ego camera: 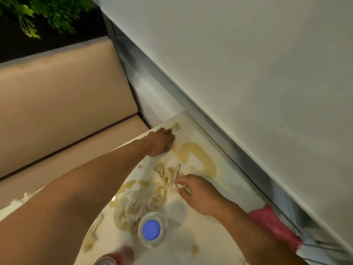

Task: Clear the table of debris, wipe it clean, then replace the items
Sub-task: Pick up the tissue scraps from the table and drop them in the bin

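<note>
The white table (225,180) is smeared with yellow-brown sauce (200,155). My left hand (161,142) reaches to the far corner, and its fingers curl over a soiled wad of tissue (176,127) there. My right hand (198,190) pinches the edge of a heap of crumpled, stained tissues (150,199) in the middle of the table. A clear plastic bottle with a blue cap (151,229) stands upright near the heap.
A red can (116,255) stands at the table's near edge. A pink cloth (275,226) lies by the wall on the right. A beige bench seat (57,111) runs along the left, with scraps on it. A white wall borders the table's right side.
</note>
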`<action>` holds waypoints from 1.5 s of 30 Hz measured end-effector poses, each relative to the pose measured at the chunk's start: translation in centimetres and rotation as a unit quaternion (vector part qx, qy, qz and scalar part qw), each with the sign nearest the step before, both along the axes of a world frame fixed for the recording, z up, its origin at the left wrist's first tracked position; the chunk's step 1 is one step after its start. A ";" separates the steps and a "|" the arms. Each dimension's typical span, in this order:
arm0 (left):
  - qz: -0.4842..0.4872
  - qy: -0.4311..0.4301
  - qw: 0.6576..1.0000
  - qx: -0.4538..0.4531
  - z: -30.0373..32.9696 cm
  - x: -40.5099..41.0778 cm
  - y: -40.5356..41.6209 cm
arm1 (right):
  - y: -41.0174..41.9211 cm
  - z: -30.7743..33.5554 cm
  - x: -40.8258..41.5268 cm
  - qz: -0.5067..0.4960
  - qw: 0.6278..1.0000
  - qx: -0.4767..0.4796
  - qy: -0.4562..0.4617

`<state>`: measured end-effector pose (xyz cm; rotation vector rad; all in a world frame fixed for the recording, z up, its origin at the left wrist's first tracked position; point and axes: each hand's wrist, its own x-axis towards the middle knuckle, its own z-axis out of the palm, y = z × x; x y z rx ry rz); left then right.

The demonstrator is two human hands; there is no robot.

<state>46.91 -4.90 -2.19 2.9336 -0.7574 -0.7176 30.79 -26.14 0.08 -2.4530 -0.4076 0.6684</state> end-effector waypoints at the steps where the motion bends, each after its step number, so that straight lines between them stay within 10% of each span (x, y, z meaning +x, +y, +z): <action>1: -0.005 -0.008 1.000 -0.012 -0.4 0.1 0.2 | 0.2 -0.2 0.3 0.003 1.000 0.000 -0.012; 19: 0.129 -0.049 0.977 -0.160 3.0 -4.8 4.2 | 3.7 -2.3 4.1 0.075 0.984 -0.122 -0.110; 45: 0.168 -0.086 0.943 -0.275 18.1 -16.3 2.2 | -1.1 12.3 -2.8 -0.112 0.979 0.139 -0.097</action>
